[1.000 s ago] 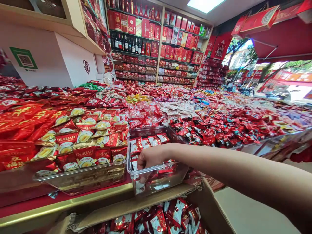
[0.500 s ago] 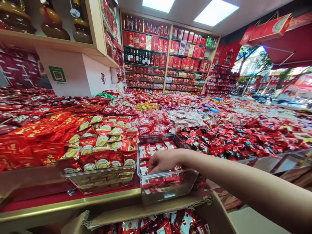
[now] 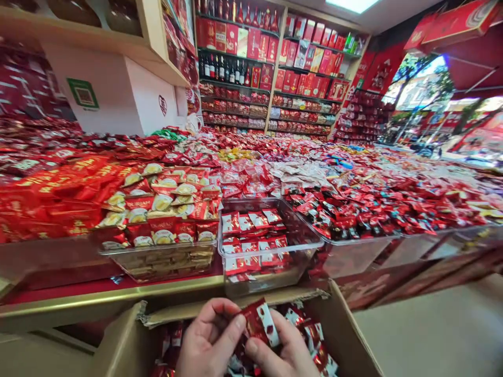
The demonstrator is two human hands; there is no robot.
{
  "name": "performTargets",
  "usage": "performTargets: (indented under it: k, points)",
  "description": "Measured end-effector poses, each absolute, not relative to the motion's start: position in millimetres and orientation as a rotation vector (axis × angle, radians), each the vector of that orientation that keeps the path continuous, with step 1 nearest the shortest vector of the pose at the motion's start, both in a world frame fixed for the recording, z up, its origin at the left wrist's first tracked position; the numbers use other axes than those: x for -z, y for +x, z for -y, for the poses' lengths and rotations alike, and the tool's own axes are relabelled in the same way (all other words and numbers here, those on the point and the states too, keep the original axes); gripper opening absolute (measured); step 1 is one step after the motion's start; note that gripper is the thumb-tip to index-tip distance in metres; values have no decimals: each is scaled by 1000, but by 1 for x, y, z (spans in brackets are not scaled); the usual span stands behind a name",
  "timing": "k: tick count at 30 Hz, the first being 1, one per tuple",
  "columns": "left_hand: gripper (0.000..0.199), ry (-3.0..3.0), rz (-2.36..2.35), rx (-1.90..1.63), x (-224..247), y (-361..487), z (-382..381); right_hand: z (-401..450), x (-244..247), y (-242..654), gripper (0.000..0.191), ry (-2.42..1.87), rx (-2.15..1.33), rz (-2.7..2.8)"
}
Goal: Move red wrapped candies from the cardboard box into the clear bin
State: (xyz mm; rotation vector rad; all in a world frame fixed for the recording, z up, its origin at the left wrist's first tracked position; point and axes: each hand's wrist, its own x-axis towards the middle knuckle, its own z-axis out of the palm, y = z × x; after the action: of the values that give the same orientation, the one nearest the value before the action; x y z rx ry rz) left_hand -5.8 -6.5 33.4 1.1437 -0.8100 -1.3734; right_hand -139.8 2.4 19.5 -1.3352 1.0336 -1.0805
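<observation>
Over the open cardboard box [image 3: 356,335], both hands hold one red and white candy packet [image 3: 261,323]. My left hand [image 3: 214,337] pinches its left edge between thumb and fingers. On the packet's right side, my right hand [image 3: 285,348] has its thumb and fingers closed. More red and white packets [image 3: 320,343] lie inside the box beneath the hands. Behind it, a clear plastic bin [image 3: 271,280] holds rows of similar packets, lying side by side in its left and middle part.
Left of the clear bin stands a bin of durian packets [image 3: 163,235]. Dark red packets [image 3: 353,214] are heaped to the right. A gold-edged counter [image 3: 168,290] runs behind the box. Shelves with bottles and red boxes [image 3: 251,44] line the back.
My right hand has moved from the clear bin down to above the cardboard box. My left hand has come into view, and a packet is now held between both hands. The view has tilted down.
</observation>
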Motion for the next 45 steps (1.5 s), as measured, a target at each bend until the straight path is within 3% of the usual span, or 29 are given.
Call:
performTargets:
  k: [6,12,20,26,31,36,39,45]
  points:
    - [46,1109,626,1300,-44,-31,9,8,-30,-137,36,-1143,1211,-924]
    - [26,1179,716,1464,-36,-31,-1,9,-22,-144,41,-1202,1240,-1020]
    - [31,1145,954,1470,-28,-25,-6,0,-14,-146,33,-1537,1189,-1022]
    - [31,1114,848,1499,-31,-16,-10,5,-20,-162,22,-1836,1201,-901]
    - [44,1151,568,1743,-45,-16,-15,5,-17,-172,48,-2198,1286,-873]
    - [59,1155,684,1530,-34,-15,-11,-1,-21,-171,39,-1782,1292,-1009]
    - [54,1133,772,1465,-25,-13,-7,1,-26,-168,28,-1368,1163,-1081]
    - [46,1189,823,1413,-26,-14,-10,11,-23,-162,22,-1375,1103,-1112]
